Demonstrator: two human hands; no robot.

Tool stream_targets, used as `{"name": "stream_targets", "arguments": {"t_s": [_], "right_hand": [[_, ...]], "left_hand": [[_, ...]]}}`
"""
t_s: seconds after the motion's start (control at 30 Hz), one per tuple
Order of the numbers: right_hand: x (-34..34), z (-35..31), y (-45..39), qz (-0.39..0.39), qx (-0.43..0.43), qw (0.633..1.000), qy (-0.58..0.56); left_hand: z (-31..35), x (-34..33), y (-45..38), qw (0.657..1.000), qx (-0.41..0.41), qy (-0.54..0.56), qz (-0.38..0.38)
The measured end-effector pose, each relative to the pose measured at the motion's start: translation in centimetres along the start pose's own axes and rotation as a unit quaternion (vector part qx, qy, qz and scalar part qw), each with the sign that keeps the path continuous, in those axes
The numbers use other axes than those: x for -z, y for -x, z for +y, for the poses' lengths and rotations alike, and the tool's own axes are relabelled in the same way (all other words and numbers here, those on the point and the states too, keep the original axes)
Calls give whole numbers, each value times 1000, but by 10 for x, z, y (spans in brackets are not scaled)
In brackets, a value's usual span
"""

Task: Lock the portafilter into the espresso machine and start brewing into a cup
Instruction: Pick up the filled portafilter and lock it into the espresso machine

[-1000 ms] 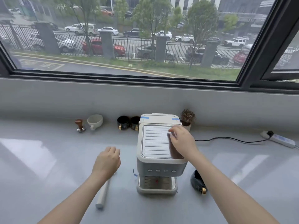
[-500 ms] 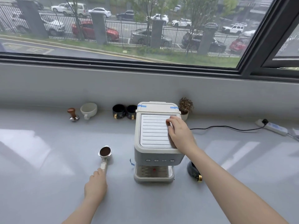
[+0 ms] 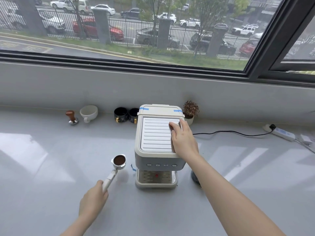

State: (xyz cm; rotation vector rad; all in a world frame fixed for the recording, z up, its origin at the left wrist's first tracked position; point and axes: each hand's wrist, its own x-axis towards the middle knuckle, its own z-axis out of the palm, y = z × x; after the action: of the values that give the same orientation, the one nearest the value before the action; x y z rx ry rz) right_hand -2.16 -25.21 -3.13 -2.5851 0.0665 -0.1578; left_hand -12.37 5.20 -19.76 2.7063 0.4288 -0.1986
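A cream espresso machine [image 3: 154,133] stands in the middle of the counter, its drip tray [image 3: 156,182] facing me. My right hand [image 3: 183,140] lies flat on the right side of its ribbed top, holding nothing. My left hand [image 3: 92,199] grips the white handle of the portafilter [image 3: 119,160], whose basket of dark ground coffee sits just left of the machine's front. A dark cup [image 3: 195,178] with gold trim stands right of the machine, partly hidden by my right forearm.
Along the back wall stand a wooden-handled tamper [image 3: 72,117], a white cup [image 3: 88,112], two black cups [image 3: 127,114] and a small potted plant [image 3: 190,110]. A black cable [image 3: 226,132] runs to a power strip [image 3: 281,133] at the right.
My left hand slid back along the handle and took hold of it, and the portafilter's basket has moved closer to the machine. The view tilted down. My right hand stays on the machine's top.
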Motion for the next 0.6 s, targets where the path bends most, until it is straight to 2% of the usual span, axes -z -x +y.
{"name": "stream_targets", "arguments": {"t_s": [0.33,0.6], "right_hand": [[2,-4,5,-12,-15,1000,14],[2,-5,5,-11,-18,1000,17]], "left_hand": [[64,15,48,994,-102,17,-19],[93,13,39,992,-89,92,-17]]}}
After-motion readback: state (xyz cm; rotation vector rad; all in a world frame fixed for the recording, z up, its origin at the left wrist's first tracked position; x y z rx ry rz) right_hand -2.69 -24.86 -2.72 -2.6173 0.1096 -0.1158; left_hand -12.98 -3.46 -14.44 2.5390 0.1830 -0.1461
